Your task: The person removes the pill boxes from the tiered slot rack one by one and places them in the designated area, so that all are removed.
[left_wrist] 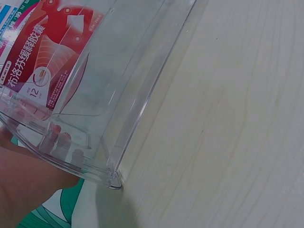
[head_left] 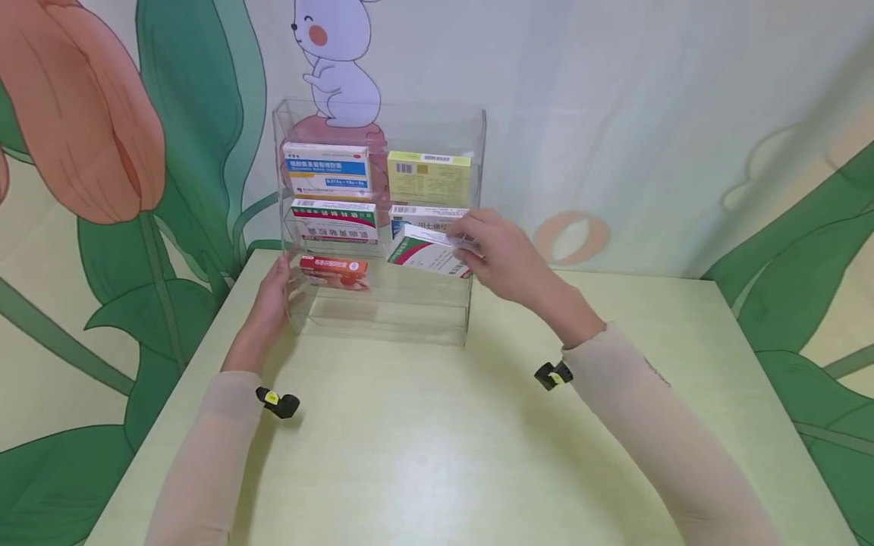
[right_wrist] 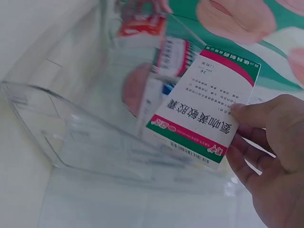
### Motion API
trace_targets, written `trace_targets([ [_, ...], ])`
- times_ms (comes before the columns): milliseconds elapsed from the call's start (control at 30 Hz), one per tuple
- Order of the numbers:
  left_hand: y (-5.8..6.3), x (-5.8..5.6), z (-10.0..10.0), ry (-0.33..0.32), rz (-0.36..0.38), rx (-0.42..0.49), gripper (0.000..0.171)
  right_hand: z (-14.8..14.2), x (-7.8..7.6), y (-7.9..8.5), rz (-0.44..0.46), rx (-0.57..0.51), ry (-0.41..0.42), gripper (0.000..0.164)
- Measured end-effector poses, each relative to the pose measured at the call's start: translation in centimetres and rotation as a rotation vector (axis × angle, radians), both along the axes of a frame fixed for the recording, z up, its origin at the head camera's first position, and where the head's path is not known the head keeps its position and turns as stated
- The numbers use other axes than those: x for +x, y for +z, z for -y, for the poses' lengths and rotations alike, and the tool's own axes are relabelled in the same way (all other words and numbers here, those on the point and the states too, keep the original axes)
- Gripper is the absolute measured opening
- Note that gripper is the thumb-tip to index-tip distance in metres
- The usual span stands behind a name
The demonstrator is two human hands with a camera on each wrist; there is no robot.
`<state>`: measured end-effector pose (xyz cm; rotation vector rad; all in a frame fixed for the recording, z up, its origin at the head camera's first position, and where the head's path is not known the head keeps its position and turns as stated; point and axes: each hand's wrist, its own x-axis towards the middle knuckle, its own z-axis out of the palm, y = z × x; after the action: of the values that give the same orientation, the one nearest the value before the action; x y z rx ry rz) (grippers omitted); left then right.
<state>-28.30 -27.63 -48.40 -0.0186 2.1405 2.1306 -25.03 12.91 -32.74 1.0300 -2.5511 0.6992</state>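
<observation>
A clear acrylic rack (head_left: 382,312) stands on the table, with medicine boxes on its tiers. My left hand (head_left: 268,294) grips its left side, and the fingertips show through the plastic in the left wrist view. Between thumb and fingers, my right hand (head_left: 501,254) pinches a white medicine box (right_wrist: 199,102) with green and crimson bands. This box tilts in front of the rack's right half, partly covering a blue-and-white box (head_left: 410,214). Left of it sits a similar green-banded box (head_left: 334,221). Below that is a red box (head_left: 334,273), close to my left hand.
On the upper tier are a white box with a blue band (head_left: 326,171) and a yellow box (head_left: 429,178). Behind the rack hangs a printed backdrop (head_left: 614,114) with plants and a cartoon animal. The pale table (head_left: 423,440) extends in front of the rack.
</observation>
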Motion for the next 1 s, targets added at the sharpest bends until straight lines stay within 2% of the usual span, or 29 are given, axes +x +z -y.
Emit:
trace_targets([
  [67,-0.2,0.0,0.1,-0.001,-0.005,0.005,0.067,-1.9,0.4,0.6,0.009,-0.093,0.003,0.023],
  [167,-0.5,0.1,0.2,-0.004,-0.006,0.004,0.067,-5.0,0.9,0.9,0.025,-0.201,-0.05,0.024],
  [300,-0.7,0.2,0.3,0.004,0.002,-0.013,0.065,-8.7,1.3,0.4,0.132,-0.296,-0.214,0.027],
  [400,-0.6,0.3,0.2,0.009,-0.004,-0.014,0.065,-11.0,1.1,-0.9,0.246,-0.37,-0.331,0.032],
  [500,-0.6,0.2,0.2,0.007,-0.01,-0.02,0.065,-12.6,0.6,-2.7,0.312,-0.414,-0.4,0.035],
  [633,-0.6,0.2,0.1,0.013,-0.016,-0.029,0.067,-13.7,-0.4,-5.9,0.387,-0.44,-0.433,0.035],
  [833,-0.4,0.3,-0.2,0.017,-0.038,-0.035,0.065,-14.4,-1.6,-11.4,0.564,-0.533,-0.449,0.036],
  [1000,-0.4,0.4,-0.3,0.023,-0.048,-0.041,0.065,-14.6,-2.0,-14.8,0.704,-0.588,-0.494,0.038],
])
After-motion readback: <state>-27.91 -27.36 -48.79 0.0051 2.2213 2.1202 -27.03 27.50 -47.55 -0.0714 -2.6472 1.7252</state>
